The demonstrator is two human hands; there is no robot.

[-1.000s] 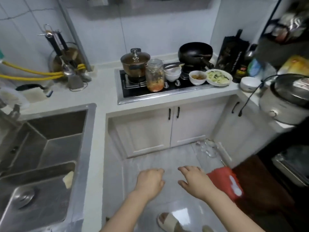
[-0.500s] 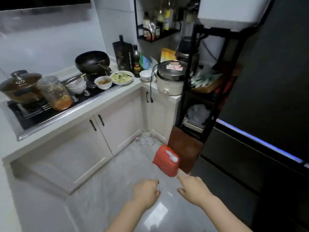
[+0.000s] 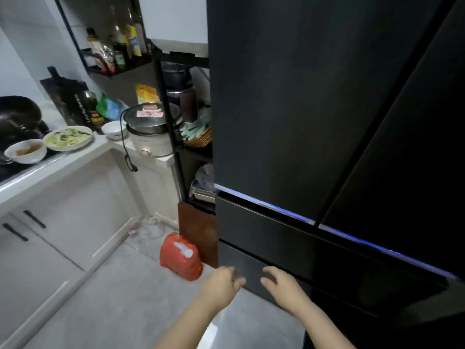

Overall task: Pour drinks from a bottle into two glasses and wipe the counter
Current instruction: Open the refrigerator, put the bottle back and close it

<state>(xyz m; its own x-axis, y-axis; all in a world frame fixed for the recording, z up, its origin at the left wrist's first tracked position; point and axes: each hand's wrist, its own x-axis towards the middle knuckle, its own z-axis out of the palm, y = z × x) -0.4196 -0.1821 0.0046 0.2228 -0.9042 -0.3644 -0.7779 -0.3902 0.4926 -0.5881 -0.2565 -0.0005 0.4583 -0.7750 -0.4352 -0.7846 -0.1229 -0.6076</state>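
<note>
Head view, hands: the left hand [image 3: 221, 285] and the right hand [image 3: 284, 288] are held out side by side at the lower centre of the frame, both empty, fingers loosely curled and relaxed, not touching anything.
Head view, refrigerator: a tall black refrigerator [image 3: 314, 122] fills the right half of the frame, its doors closed, with thin blue light strips along the seams above the lower drawers; both hands hover just in front of the bottom drawer.
Head view, desk: the white desk [image 3: 75, 157] runs along the left edge of the frame; it carries a plate of greens [image 3: 67, 138], a small bowl of brown food [image 3: 26, 150], a white bowl [image 3: 114, 130] and a rice cooker [image 3: 151, 132] with its cord hanging over the edge.
Head view, floor: a red plastic jug [image 3: 181, 258] stands on the grey floor near the refrigerator's lower left corner, just left of the left hand.
Head view, shelf: a black wall shelf [image 3: 113, 69] at the upper left holds several condiment bottles.
Head view, task things: no drink bottle or glasses can be made out for certain.
</note>
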